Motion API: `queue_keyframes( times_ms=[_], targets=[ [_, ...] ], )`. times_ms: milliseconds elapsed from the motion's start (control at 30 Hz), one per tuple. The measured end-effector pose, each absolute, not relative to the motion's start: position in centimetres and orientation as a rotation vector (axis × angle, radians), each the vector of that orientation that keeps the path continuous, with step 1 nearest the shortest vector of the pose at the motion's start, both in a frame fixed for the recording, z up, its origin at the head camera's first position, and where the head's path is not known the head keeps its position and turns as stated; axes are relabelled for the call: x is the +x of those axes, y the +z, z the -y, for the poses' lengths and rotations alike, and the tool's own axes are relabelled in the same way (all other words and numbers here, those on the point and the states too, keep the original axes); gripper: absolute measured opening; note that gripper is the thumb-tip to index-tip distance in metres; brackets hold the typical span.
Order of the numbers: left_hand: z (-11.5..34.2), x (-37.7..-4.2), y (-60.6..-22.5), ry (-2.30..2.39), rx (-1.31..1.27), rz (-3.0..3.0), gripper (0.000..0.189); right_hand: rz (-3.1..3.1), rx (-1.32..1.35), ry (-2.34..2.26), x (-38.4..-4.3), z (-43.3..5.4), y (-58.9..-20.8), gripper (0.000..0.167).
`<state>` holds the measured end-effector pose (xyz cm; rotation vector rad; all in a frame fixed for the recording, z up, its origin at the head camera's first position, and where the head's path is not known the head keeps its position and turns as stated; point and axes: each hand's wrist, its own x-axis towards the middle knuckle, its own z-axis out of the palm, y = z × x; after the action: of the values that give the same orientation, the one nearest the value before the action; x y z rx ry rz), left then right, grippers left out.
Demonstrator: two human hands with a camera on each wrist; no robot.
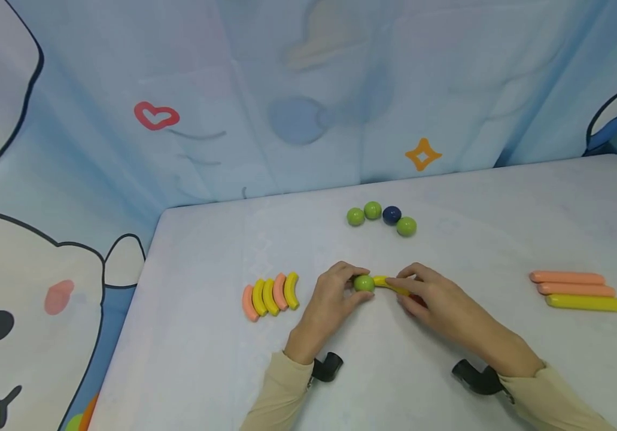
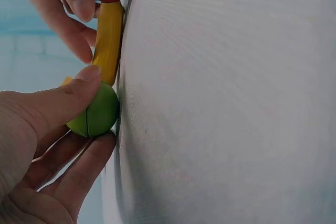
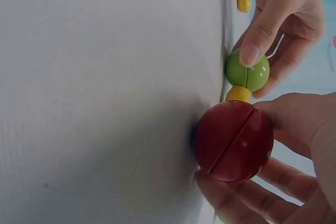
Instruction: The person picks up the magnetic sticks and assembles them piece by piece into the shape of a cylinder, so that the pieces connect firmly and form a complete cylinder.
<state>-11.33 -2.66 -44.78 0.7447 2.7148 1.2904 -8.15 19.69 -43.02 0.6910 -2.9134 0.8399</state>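
Observation:
Between thumb and fingers, my left hand (image 1: 331, 294) pinches a glossy green ball (image 1: 364, 283) low over the white table. A short curved yellow stick (image 2: 109, 43) runs from this ball to a dark red ball (image 3: 233, 141), end to end with both. My right hand (image 1: 443, 302) holds the red ball between thumb and fingers; in the head view the hand hides most of that ball. A seam line crosses each ball in the wrist views.
Beyond the hands lie several green balls (image 1: 406, 226) and one dark blue ball (image 1: 391, 215). Curved yellow and orange sticks (image 1: 279, 291) form a row at left. Straight orange sticks (image 1: 569, 277) and a yellow one (image 1: 587, 303) lie at right. A printed curtain (image 1: 206, 161) hangs behind the table.

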Motion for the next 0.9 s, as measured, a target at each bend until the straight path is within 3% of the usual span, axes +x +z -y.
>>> queue_keyframes(
  times_ms=[233, 467, 900],
  targets=[
    [2.5, -11.3, -44.8, 1.289, 0.718, -2.709, 0.038, 2.982, 0.612, 0.809, -7.6, -20.1, -42.9, 0.035],
    [2.4, -11.3, -44.6, 1.248, 0.701, -2.727, 0.037, 2.911, 0.695, 0.825, -7.0, -20.4, -43.2, 0.026],
    [2.4, -11.3, -44.6, 1.278, 0.677, -2.708, 0.036, 2.835, 0.662, 0.801, -6.5, -21.1, -43.7, 0.041]
  ],
)
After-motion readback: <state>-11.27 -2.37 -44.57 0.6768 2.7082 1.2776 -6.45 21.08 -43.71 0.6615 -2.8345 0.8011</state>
